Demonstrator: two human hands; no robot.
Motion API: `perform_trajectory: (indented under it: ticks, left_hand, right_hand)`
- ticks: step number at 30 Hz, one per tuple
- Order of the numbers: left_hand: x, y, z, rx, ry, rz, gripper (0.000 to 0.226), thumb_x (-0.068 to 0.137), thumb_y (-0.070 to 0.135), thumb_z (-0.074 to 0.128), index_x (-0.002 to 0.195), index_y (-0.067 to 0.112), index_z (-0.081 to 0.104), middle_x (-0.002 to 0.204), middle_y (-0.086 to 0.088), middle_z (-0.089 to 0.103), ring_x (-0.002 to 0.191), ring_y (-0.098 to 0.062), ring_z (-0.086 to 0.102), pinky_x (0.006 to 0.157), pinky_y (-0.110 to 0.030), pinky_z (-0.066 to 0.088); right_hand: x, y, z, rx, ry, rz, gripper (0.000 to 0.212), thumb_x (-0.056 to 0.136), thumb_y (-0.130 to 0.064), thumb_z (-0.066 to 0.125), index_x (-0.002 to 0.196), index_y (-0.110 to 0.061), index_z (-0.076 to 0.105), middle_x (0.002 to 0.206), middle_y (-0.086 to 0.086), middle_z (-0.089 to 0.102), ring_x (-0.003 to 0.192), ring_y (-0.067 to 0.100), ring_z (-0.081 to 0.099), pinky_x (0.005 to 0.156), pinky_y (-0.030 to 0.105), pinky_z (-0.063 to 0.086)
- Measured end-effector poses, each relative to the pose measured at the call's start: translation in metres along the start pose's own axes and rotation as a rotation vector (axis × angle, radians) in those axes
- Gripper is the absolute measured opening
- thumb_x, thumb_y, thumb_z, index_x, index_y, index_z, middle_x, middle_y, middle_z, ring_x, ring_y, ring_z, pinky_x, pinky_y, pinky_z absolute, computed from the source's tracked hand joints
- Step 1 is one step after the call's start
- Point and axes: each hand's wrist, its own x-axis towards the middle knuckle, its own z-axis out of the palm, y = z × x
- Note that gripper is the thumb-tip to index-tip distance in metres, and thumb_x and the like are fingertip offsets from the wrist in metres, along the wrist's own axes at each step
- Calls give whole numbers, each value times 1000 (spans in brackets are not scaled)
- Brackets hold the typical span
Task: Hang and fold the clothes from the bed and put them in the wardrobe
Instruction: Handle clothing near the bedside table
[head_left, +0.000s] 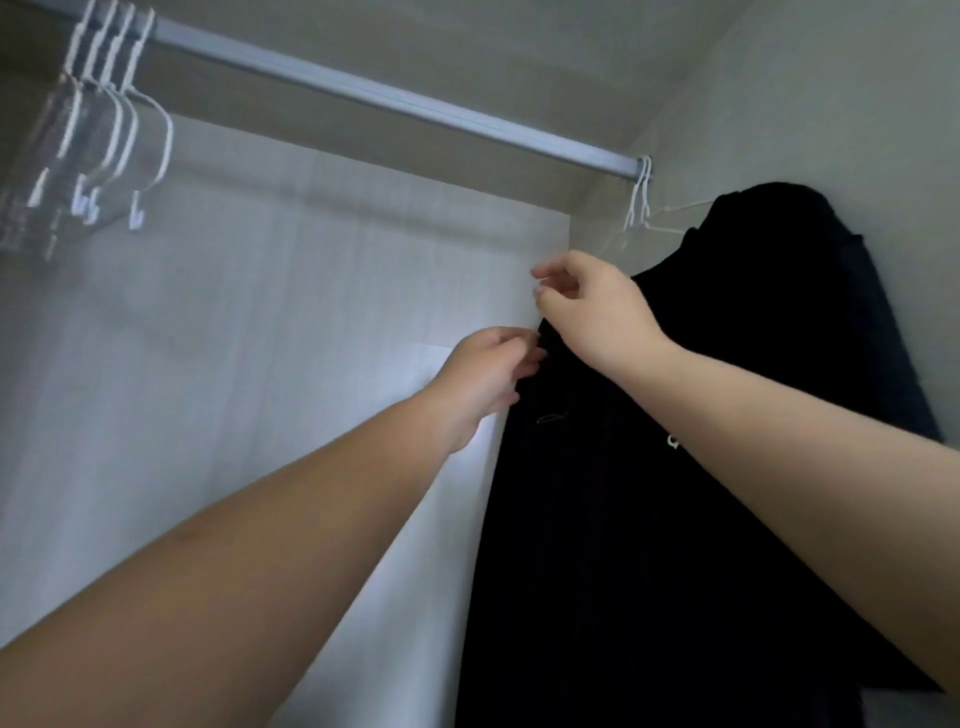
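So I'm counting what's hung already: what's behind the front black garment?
Behind the front black garment hangs another dark garment, on white hangers at the rail end. Anything further behind is covered.

One rail (363, 93) spans the wardrobe. Four empty white hangers (124, 119) bunch at its left end. Two white hangers (641, 202) hang at its right end, carrying dark garments (649, 519); their number cannot be told. Two hands, left (483, 379) and right (597, 306).
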Motion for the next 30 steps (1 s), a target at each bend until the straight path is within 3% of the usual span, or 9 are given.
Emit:
perform_trajectory:
  ticks: [4,7,12,17,20,23,28,30]
  left_hand:
    - [-41,-20,-44,46,175,-57,17,96,32,53,106,23,63,99,10,69,97,-6,65,91,-30,47]
    - [-82,-40,-70,148,252,-63,12,95,30,53,97,26,65,95,12,71,91,-1,66,88,-27,47]
    - [-177,-60,-103,253,355,-130,12,95,27,54,98,24,66,94,10,72,86,1,68,79,-24,49]
    - [-281,-47,-121,388,550,-181,12,94,15,55,93,19,67,90,3,72,79,-1,65,67,-8,45]
    - [-362,-19,-124,436,731,-179,12,96,8,53,96,11,64,91,-5,68,80,-4,63,69,-7,45]
    - [-444,21,-112,505,914,-251,12,95,13,55,101,9,65,93,-3,68,82,-4,63,70,-7,46]
    - [-572,96,-68,637,1245,-299,9,93,20,58,93,23,66,87,9,71,85,-5,65,85,-28,46]
    - [-618,127,-44,686,1395,-285,9,94,20,58,93,22,66,84,9,72,85,-6,66,88,-30,47]
  right_hand:
    - [-55,-17,42,435,-120,222,20,92,-20,56,111,-24,60,91,-15,62,81,0,57,71,16,44]
    - [-96,-36,65,604,-194,286,21,92,-16,55,112,-24,60,97,-13,64,88,-1,60,80,18,48]
    - [-163,-84,95,834,-358,367,20,92,-12,56,104,-27,62,100,-12,66,93,-4,61,95,24,49]
    - [-220,-132,103,1043,-526,316,20,91,-11,59,103,-28,62,104,-10,65,91,-6,61,97,27,48]
    - [-258,-179,100,1220,-686,265,21,90,-10,60,97,-30,62,103,-9,66,88,-10,61,95,26,48]
    - [-299,-230,85,1366,-855,204,21,90,-11,60,96,-32,63,104,-10,67,91,-10,61,93,23,48]
    - [-368,-327,31,1617,-1122,47,21,90,-7,60,99,-26,63,105,-8,66,88,-11,61,83,10,47]
    - [-395,-364,3,1679,-1216,-48,22,89,-7,61,99,-27,63,106,-8,66,93,-6,61,87,16,47]
